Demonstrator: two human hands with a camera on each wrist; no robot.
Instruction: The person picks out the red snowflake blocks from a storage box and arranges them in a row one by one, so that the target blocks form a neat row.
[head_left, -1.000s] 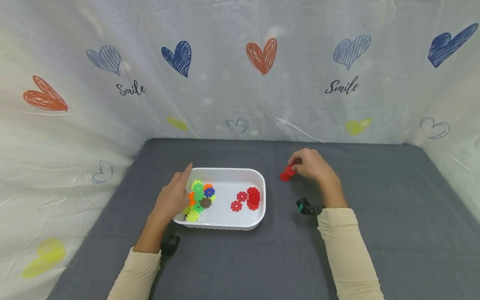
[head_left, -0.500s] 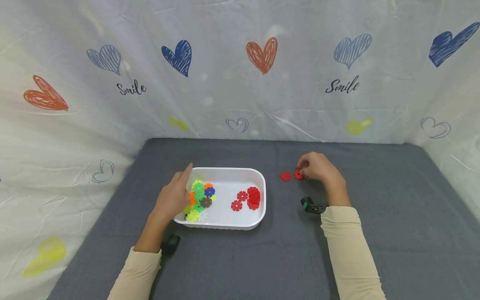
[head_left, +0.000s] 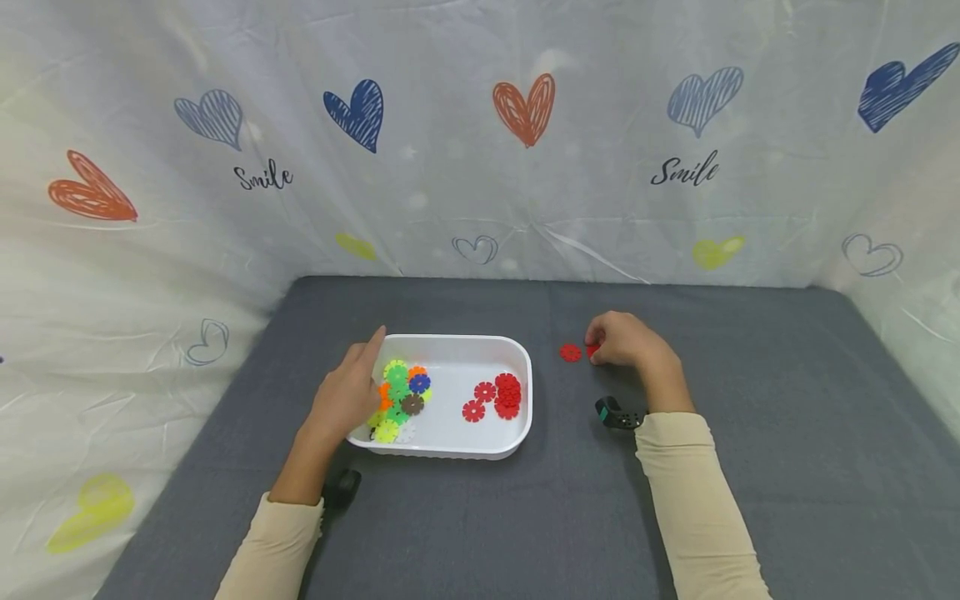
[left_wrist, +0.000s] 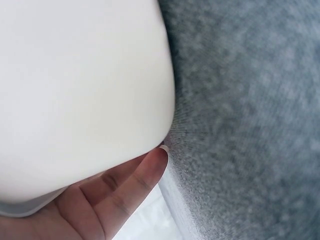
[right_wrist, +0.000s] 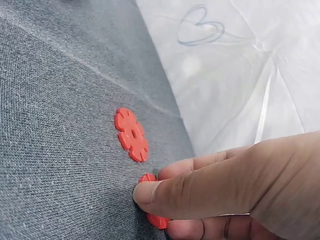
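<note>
My left hand [head_left: 347,400] grips the left side of a white plastic tray [head_left: 450,450]; in the left wrist view its fingertips [left_wrist: 156,162] lie against the tray's outer wall [left_wrist: 90,100]. With thumb and fingers, my right hand [head_left: 628,340] pinches a red notched disc [right_wrist: 159,220] close to the cloth, the thumb covering part of it. A second red disc [head_left: 571,353] lies flat on the cloth just left of that hand. Inside the tray, several red discs [head_left: 507,395] are heaped at the right, and mixed-colour discs [head_left: 397,390] gather at the left.
Grey cloth [head_left: 480,533] covers the table. A pale curtain [head_left: 450,167] printed with hearts rises behind it and along the sides. Each wrist carries a dark band, such as the right wristband [head_left: 617,414].
My right hand drew a red disc rightward, apart from the other disc on the cloth, then shifted slightly left and nearer me. The left hand and tray have stayed put.
</note>
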